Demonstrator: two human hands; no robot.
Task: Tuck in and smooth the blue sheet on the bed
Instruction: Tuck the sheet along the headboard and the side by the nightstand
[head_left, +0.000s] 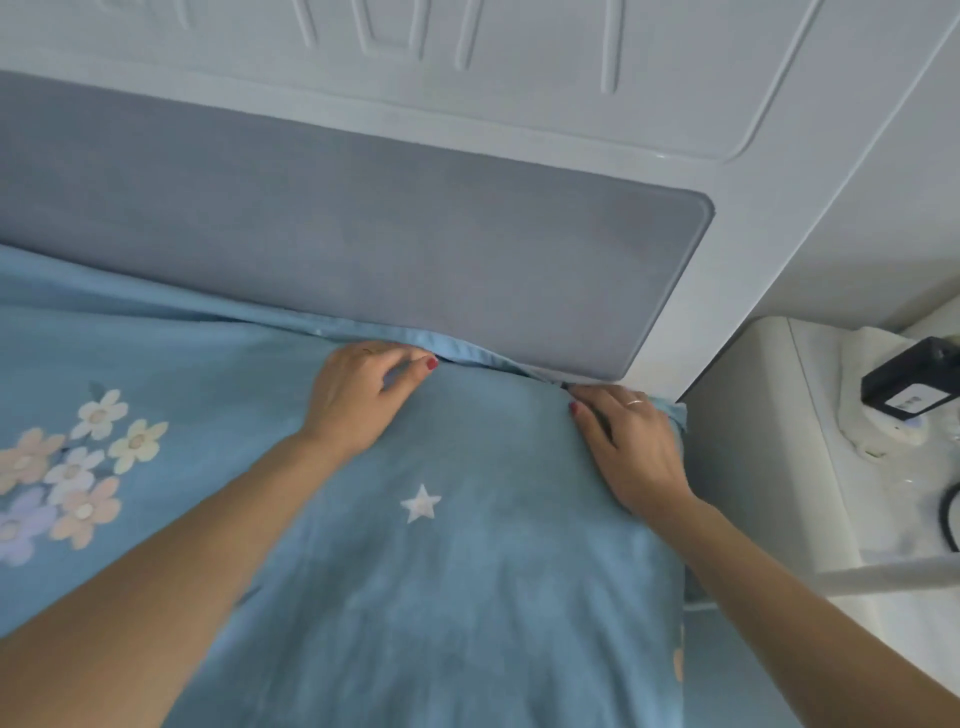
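Blue cotton-like sheet (426, 571), soft and matte, spread over the bed's head-end right corner, printed with a white star (421, 502) and a cluster of pastel flowers (67, 467) toward the left. Bunched into a rolled fold along the head edge, not yet pushed down behind the mattress. Left hand (358, 400) resting at that fold, fingers curled, thumb and fingertips pinching the rolled hem. Right hand (631, 441) at the very corner, fingers bent over the cloth and gripping it at the gap beside the headboard. Best done, probably, by drawing the hem taut toward the corner first, then feeding it down into the gap with flat fingers, working from corner inward to avoid trapping creases. Grey padded headboard panel (363, 249), smooth with a rounded corner, set in a white moulded frame. Pale nightstand (779, 467) just beside the bed, carrying a black boxy adapter (909, 384).
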